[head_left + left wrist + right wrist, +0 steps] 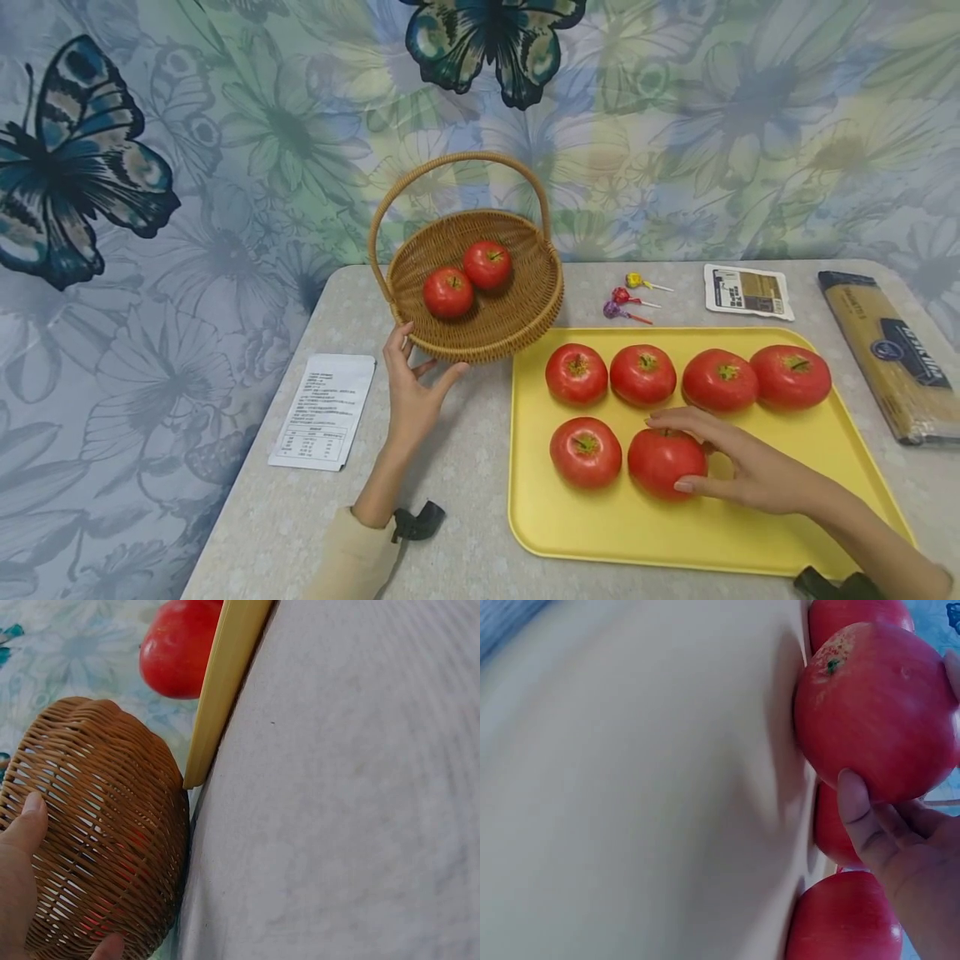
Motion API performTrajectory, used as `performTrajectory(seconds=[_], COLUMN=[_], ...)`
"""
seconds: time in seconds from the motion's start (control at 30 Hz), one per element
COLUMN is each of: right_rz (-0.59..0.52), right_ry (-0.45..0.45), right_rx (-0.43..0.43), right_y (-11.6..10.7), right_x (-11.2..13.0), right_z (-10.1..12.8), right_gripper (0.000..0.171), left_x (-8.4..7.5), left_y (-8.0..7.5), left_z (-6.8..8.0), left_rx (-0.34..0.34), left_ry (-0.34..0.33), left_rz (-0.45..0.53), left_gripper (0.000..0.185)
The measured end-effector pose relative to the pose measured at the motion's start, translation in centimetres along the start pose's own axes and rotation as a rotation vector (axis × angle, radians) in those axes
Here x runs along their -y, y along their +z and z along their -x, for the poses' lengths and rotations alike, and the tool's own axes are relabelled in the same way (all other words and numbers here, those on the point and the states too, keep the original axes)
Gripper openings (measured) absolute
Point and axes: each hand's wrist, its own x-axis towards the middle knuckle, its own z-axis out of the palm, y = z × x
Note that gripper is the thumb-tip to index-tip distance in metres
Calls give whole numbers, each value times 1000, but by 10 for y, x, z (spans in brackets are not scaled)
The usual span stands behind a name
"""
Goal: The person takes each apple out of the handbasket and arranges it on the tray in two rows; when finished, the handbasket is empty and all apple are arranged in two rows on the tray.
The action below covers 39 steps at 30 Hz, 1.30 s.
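A woven basket [525, 312] with a hoop handle stands on the table and holds two red tomatoes [448, 292]. My left hand [427, 354] holds its near wall, with fingers and thumb spread round the rim. The left wrist view shows the thumb [30, 817] on the basket [112, 825] beside the tray's edge [225, 682]. Several tomatoes lie on a yellow tray [637, 525]. My right hand [686, 454] grips the front right tomato [660, 462], which rests on the tray. In the right wrist view the fingers [862, 817] curl round this tomato [874, 712].
Three lollipops [626, 298], a small printed packet [748, 292] and a pack of spaghetti [888, 354] lie behind and to the right of the tray. A printed paper sachet [324, 410] lies at the table's left edge. A butterfly-print cloth hangs behind.
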Motion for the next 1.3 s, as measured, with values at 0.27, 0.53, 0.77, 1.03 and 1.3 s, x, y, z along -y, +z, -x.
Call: performTrajectory(seconds=[0.27,0.53,0.77,1.03,1.3], right_rz=[-119,-17,169,207,245], right_ry=[42,59,4,58,-98], right_rx=[63,38,-35,-38,-47], right_y=[0,5,10,-8,-56], right_x=[-7,-4,-4,9,44], right_z=[1,-1,-2,-5,-55], right_gripper=[60,86,92,86,86], left_x=[-1,-1,0,1,-1], left_y=[0,0,0,0,-1], left_z=[0,0,0,1,0], left_rx=[-1,0,-2,-2,2], left_ry=[4,-3,3,13,7], left_rz=[3,0,5,11,7], left_gripper=[89,89,89,89,88])
